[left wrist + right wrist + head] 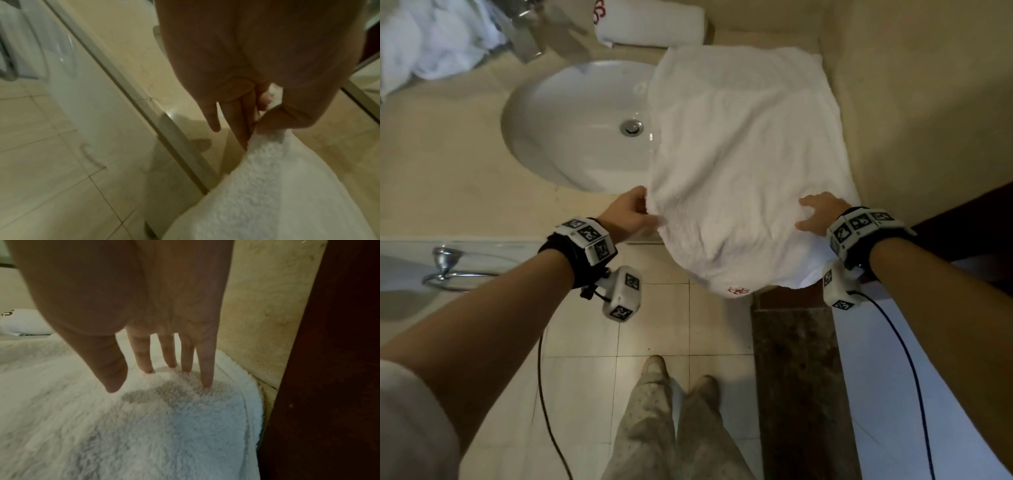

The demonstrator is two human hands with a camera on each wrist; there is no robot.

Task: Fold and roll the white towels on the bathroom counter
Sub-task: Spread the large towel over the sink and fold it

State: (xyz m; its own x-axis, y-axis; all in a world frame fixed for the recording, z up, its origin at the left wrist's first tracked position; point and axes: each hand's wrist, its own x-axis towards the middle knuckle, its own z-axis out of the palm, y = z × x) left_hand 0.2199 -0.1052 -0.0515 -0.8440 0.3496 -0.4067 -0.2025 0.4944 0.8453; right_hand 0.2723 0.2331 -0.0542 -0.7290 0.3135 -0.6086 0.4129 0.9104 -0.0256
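Beige stone counter (448,178) held the white terry towel (739,144) overhanging; left hand (631,214) pinched its edge, right hand (820,212) pressed flat-fingered, so a tug might have slid it floorward.

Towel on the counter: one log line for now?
towel: spread flat, overhanging | left hand: pinches edge | right hand: presses flat | rolled towel: behind

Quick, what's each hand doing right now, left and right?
Left hand: pinching the near left edge of the spread towel between thumb and fingers.
Right hand: open, straight spread fingers pressing down on the towel.
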